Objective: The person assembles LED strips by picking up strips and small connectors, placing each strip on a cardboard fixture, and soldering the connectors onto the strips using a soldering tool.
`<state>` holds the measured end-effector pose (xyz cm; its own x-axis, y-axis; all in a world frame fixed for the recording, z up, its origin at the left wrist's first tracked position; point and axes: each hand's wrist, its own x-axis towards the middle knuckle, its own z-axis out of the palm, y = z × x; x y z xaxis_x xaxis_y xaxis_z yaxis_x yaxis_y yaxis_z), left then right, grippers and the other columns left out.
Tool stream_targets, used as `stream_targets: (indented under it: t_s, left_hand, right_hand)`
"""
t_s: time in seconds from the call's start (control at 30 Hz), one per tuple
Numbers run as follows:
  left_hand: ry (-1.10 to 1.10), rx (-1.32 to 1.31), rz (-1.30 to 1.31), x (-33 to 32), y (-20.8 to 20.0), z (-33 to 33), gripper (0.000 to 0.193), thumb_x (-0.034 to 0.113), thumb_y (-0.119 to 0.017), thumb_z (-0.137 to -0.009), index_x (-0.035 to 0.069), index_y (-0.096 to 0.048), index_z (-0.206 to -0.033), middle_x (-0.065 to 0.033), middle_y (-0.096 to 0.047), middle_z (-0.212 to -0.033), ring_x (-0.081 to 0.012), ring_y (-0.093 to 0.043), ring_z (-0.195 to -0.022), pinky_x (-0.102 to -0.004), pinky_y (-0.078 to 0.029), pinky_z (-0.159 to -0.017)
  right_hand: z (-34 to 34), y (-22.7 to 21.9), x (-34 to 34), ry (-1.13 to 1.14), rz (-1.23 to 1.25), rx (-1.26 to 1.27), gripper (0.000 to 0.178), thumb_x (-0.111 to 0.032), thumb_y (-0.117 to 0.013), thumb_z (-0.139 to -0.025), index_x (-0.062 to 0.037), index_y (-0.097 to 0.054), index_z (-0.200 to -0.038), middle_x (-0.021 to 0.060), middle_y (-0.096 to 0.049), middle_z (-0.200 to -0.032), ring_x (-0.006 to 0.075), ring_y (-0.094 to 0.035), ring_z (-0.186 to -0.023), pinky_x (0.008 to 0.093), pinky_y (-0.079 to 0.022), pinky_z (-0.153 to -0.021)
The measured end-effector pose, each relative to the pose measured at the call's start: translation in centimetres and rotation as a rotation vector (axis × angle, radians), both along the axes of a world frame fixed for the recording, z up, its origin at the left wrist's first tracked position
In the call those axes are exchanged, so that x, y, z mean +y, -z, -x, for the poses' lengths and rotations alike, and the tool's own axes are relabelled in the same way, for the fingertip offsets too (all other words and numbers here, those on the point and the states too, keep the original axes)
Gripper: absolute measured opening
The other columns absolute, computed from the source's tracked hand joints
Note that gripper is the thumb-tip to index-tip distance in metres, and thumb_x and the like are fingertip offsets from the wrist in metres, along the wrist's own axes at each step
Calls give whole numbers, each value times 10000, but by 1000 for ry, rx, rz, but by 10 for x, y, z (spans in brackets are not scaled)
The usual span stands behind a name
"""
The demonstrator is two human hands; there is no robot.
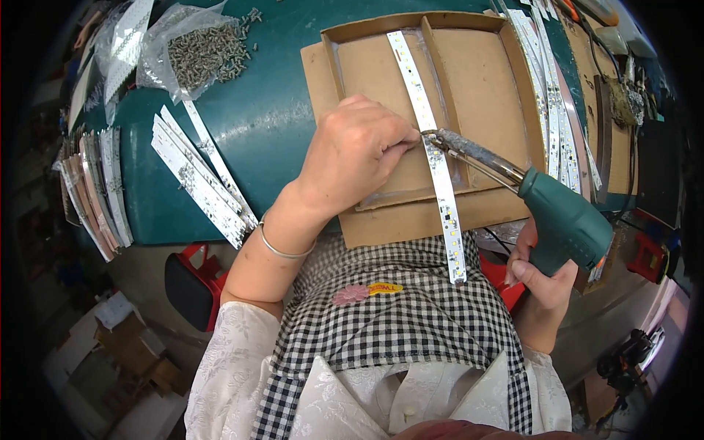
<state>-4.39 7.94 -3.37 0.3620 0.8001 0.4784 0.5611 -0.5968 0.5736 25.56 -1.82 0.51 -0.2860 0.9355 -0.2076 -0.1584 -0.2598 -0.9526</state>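
Note:
A long white LED strip board [444, 187] lies across a shallow cardboard tray [484, 81], its near end reaching past the tray's front edge toward my apron. My right hand [546, 275] is wrapped round the handle of a green soldering gun [565, 220]. The gun's dark, crusted tip meets the strip about midway along. Close to that tip, my left hand [359, 150] is closed in a pinch at the strip's left edge. Whatever sits between those fingertips is too small or hidden to name.
Small metal parts [209, 55] spill from a clear plastic bag at the back left. Stacked strip boards [194, 172] lie left of my left arm, with another bundle [95, 187] at the far left. More strips [546, 95] lie along the tray's right side.

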Motion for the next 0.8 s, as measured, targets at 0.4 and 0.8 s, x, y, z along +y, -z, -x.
stream_targets:
  t_s: [0.4,0.8]
  left_hand:
    - [4,-6,-1,0,0,1,191,-33,-764,-625,70,-707,-774,-41,-695,-736,-203,-653,-666,-309,-516,-622]
    - [-27,118,-27,-3,-13,5,170,-9,-767,-657,77,-709,-792,-44,-702,-766,-207,-663,-707,-327,-521,-688]
  right_hand:
    - [-23,0,4,214,-73,140,745,40,-719,-659,154,-345,-1295,256,-489,-1198,143,-499,-617,250,-484,-359]
    - [-33,-5,15,299,-232,83,858,-55,-770,-667,120,-303,-1365,238,-513,-1162,164,-499,-512,245,-476,-399]
